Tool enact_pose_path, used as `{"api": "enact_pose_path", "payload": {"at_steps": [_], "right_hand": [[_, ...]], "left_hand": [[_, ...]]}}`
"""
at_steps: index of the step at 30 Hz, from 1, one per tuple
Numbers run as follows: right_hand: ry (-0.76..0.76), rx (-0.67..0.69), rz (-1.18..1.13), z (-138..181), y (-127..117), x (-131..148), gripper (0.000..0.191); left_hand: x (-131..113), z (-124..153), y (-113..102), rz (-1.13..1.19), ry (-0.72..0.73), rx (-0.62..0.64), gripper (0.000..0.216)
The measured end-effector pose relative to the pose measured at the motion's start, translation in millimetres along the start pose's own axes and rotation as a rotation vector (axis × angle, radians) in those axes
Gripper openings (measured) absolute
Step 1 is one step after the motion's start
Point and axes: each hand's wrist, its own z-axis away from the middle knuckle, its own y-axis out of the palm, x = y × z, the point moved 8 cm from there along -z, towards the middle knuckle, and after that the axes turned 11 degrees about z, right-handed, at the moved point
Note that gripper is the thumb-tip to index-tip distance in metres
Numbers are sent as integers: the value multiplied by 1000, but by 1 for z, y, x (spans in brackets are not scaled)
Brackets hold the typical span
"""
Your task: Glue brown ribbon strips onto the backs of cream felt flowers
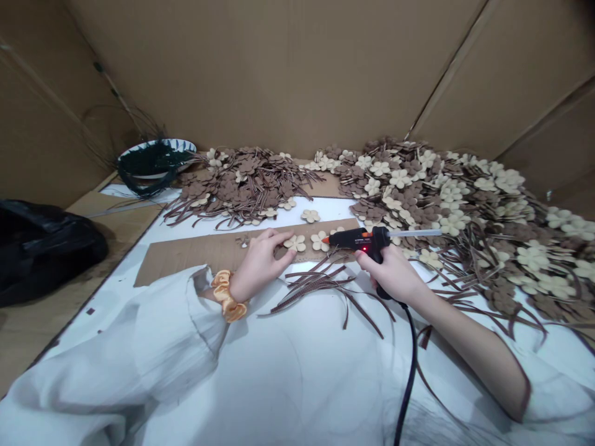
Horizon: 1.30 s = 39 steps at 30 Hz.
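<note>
Hands (259, 263) work along the cardboard strip (204, 257), flower piles (400, 186) just past its edge.

Single head-worn cam, looking from above the person's chest, forward and down across the table (297, 207) toward the cardboard back wall (279, 74). Close range: left hand (260, 263) and right hand (390, 275) sit low and central in frame, with the sleeves (139, 365) filling the bottom edge. Far table edge meets the wall around mid-frame, and the near table edge is out of frame, behind the sleeves.
</note>
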Motion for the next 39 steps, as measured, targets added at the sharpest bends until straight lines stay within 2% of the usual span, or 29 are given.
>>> {"api": "enact_pose_path", "payload": {"at_steps": [29, 34, 39], "right_hand": [[37, 38, 0, 2, 0, 1, 33], [56, 53, -4, 2, 1, 0, 32], [58, 59, -2, 2, 2, 1, 32]], "left_hand": [[0, 2, 0, 18, -4, -3, 45], [-13, 2, -5, -36, 117, -89, 50], [-28, -12, 8, -98, 178, -19, 44]]}}
